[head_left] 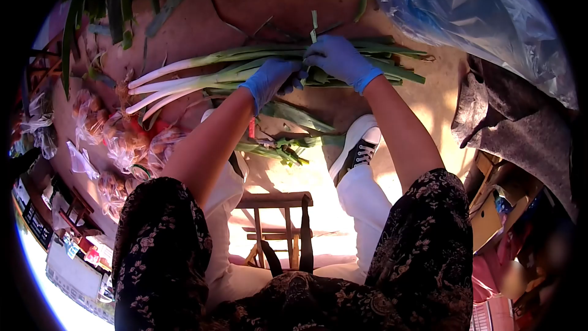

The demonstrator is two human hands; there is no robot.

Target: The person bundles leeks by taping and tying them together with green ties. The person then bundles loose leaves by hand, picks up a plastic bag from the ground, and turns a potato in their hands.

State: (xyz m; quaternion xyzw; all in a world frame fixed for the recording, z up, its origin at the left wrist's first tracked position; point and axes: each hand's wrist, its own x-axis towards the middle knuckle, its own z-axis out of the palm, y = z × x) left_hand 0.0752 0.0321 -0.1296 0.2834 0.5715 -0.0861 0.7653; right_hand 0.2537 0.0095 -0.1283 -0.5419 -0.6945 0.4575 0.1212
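Note:
A bundle of long green onions (pixel 196 79) lies crosswise on the ground, white root ends to the left and green leaves to the right. Both of my hands wear blue gloves and meet at the middle of the bundle. My left hand (pixel 272 79) is closed at the stalks, its fingers curled and partly hidden. My right hand (pixel 340 61) pinches a thin green strip (pixel 314 27) that sticks up above the bundle. Loose cut leaves (pixel 282 147) lie below, between my shoes.
Plastic bags of produce (pixel 125 141) sit at the left. More green leaves (pixel 116 0) lie at the upper left. A large clear plastic sheet (pixel 465 18) covers the upper right, above a grey cloth (pixel 520 122). My shoe (pixel 361 147) stands near the bundle; a wooden stool (pixel 275 199) is below.

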